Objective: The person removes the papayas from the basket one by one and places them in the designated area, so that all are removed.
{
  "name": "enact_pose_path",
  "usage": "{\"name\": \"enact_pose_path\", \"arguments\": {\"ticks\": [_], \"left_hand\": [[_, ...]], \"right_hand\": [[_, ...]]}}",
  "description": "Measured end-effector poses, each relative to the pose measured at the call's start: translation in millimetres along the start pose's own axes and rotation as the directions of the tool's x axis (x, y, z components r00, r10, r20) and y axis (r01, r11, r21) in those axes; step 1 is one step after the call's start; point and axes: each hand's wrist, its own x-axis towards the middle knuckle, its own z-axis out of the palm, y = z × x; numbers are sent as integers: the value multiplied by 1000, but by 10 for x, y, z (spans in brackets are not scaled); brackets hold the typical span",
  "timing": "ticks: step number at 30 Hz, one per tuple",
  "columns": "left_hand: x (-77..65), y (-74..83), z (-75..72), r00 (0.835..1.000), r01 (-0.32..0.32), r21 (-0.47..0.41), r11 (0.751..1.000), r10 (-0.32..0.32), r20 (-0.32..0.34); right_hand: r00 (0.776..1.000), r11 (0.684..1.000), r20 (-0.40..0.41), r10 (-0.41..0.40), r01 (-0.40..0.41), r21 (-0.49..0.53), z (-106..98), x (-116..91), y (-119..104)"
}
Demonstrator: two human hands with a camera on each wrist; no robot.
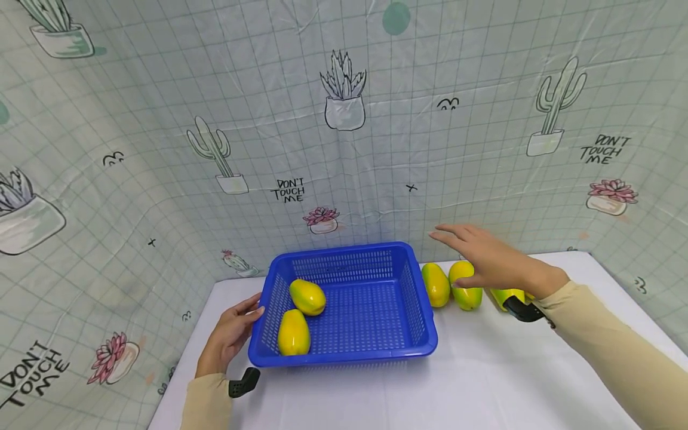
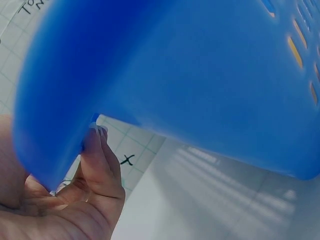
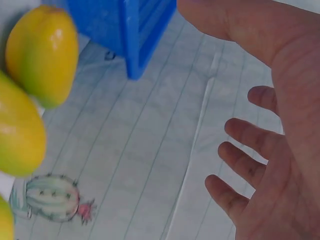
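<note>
The left hand (image 1: 228,334) pinched the left rim of the basket (image 1: 344,359). The right hand (image 1: 491,260) held nothing, fingers loose and apart, near at least 3 fruits (image 1: 436,285) right of the basket. 2 more lay inside the basket, at its left. Smooth, round fruits likely needed a wide, soft grip and a steady basket.

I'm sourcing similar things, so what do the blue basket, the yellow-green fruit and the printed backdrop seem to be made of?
Blue basket: likely molded plastic, smooth with a slight sheen; regular perforations suggest it.
Yellow-green fruit: glossy with bright highlights; perhaps plastic imitations, though real waxy skin is possible.
Printed backdrop: probably thin fabric, mostly matte; it shows creases and soft folds.
</note>
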Motion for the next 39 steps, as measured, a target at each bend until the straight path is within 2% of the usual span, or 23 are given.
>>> {"name": "enact_pose_path", "arguments": {"ticks": [11, 15, 19, 24, 39], "left_hand": [[6, -11, 15, 1000, 2, 11, 1000, -2, -4], [10, -7, 16, 1000, 2, 11, 1000, -2, -5], [10, -4, 16, 1000, 9, 15, 1000, -9, -13], [-2, 5, 16, 1000, 11, 18, 1000, -10, -21], [-26, 7, 10, 1000, 2, 0, 1000, -2, -13]], "right_hand": [[997, 997, 63, -42, 38, 61, 193, 375, -239], [994, 997, 81, -67, 64, 47, 272, 523, -336], [989, 996, 119, -86, 83, 33, 349, 658, -443], [981, 992, 156, -117, 106, 75, 453, 798, -566], [954, 986, 279, -108, 68, 149, 763, 1219, -821]]}}
